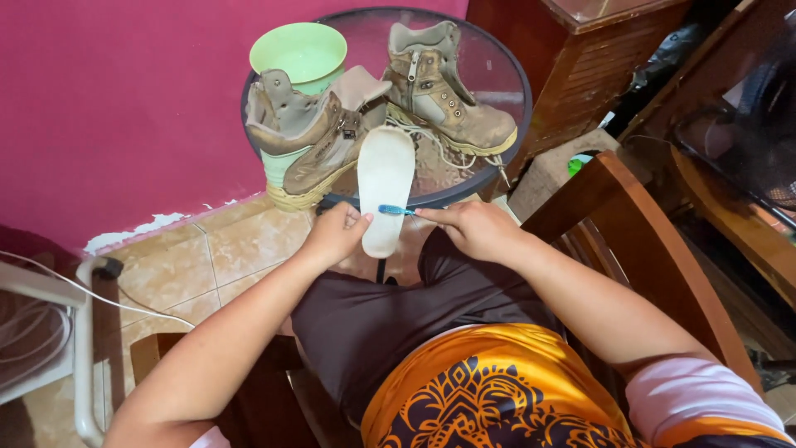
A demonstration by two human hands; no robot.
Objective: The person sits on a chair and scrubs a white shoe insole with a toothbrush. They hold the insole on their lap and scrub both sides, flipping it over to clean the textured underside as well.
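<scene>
My left hand (334, 235) grips the near end of a white shoe insole (385, 182), which tilts up against the edge of a round glass table (506, 124). Across the insole's lower part lies a blue toothbrush (395, 210), held by my right hand (474, 226). Two worn tan boots stand on the table: one (311, 137) at the left, leaning on its side, and one (448, 87) upright at the right, with loose laces trailing between them.
A pale green plastic bowl (298, 51) sits at the table's back left, by a magenta wall (116, 108). A wooden chair (647, 249) stands to my right, dark wooden furniture behind it. A white frame with cords (79, 332) is at left on the tiled floor.
</scene>
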